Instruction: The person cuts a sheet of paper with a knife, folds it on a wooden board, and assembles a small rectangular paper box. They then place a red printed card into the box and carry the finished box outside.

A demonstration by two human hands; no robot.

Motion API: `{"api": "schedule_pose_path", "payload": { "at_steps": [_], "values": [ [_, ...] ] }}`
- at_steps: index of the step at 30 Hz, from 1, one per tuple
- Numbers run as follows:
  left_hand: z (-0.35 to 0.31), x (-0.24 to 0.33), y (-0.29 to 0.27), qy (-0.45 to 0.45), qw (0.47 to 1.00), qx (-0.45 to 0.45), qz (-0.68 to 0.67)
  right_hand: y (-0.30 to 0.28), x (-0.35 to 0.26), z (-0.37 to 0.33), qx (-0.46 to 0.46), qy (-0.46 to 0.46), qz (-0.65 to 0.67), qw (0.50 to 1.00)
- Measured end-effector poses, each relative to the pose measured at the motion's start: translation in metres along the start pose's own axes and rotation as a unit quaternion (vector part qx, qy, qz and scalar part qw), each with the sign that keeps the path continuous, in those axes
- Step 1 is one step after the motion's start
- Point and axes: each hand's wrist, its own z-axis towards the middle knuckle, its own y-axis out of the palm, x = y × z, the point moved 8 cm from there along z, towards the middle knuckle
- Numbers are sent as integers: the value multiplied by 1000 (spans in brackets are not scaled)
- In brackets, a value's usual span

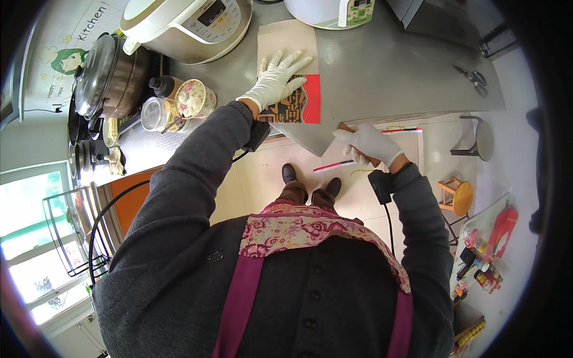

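Note:
On the metal counter lies a flat brown paper packet [286,39] with a red and dark printed lower part. My left hand [276,77], in a white glove, rests flat on it with the fingers spread. My right hand [373,145], also gloved, is closed round the wooden handle of a cleaver [307,136] at the counter's front edge. Its broad grey blade reaches toward the packet's lower edge and juts past the counter. I cannot make out where the cutting edge lies, or whether it touches the packet.
Back left stands an electric cooker [197,36]; a second white appliance [334,12] is behind the packet. A lidded pot [107,77] and several jars [156,113] crowd the left. Scissors [474,80] lie at the counter's right. Two stools [483,138] stand on the floor, right.

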Motion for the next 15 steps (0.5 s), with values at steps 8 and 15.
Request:
{"api": "schedule_pose_path", "payload": {
  "at_steps": [8, 15],
  "values": [
    [-1, 1, -3, -12, 1000, -17, -1, 5, 3, -5, -11, -46, 36, 998],
    [0, 2, -3, 1, 1000, -1, 3, 25, -8, -2, -36, -76, 89, 992]
  ]
}}
